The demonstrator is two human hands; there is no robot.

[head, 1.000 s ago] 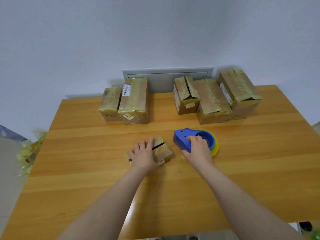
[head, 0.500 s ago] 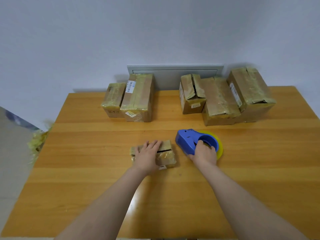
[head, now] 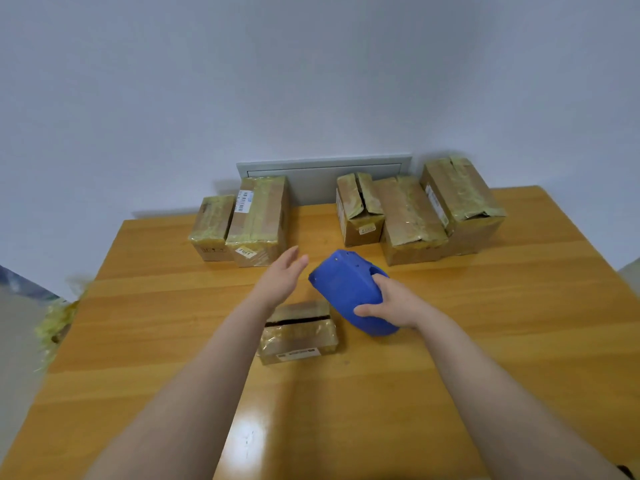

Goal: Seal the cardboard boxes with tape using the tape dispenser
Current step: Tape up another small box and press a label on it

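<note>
Grips dispenser (head: 346, 289) with right hand (head: 394, 306), fingers (head: 380, 284) curled round it; holds left hand (head: 280, 282) slack near box (head: 298, 334). Likely light, stiff; take by handle.

the small box (head: 298, 332) lies on the table (head: 519, 306), on the near side of the left hand (head: 280, 280), below its wrist and apart from the left fingers (head: 294, 263). the tape dispenser (head: 346, 289) is held in the right hand (head: 394, 304), just right of the left fingertips, with the right fingers (head: 381, 284) curled over its right edge. beyond the left fingers, at the table's far edge, a short box (head: 212, 226) stands touching a tall box (head: 259, 220) on its right. beyond the right fingers a row of three boxes (head: 408, 223) stands packed together. a wall panel (head: 322, 174) sits behind, between both groups.
</note>
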